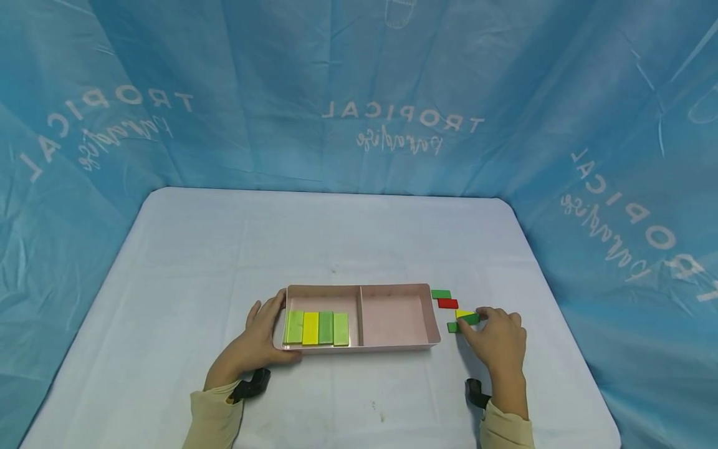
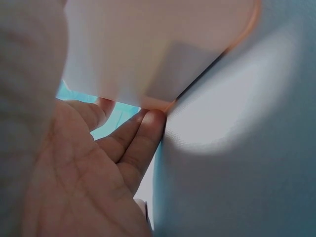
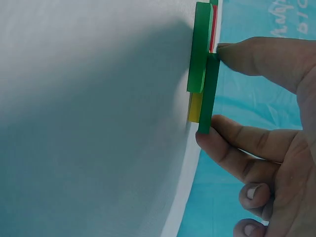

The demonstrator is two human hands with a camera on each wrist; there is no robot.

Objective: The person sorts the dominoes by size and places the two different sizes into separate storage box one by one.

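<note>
A pale pink two-compartment tray (image 1: 401,348) lies on the table. My left hand (image 1: 259,340) grips its left end, thumb along the front side and fingers at the left side; the left wrist view shows fingertips against the tray wall (image 2: 123,49). In the left compartment, light green, yellow and green blocks (image 1: 310,328) stand in a row. Right of the tray, my right hand (image 1: 499,340) pinches a green block (image 3: 209,94) by its ends between thumb and fingers. Beneath and beside it lie a yellow block (image 3: 194,107), another green block (image 3: 198,47) and a red block (image 1: 447,304).
One more green block (image 1: 440,294) lies by the tray's back right corner. A white cloth (image 1: 336,237) covers the table. Blue printed curtains (image 1: 392,75) surround it at the back and sides.
</note>
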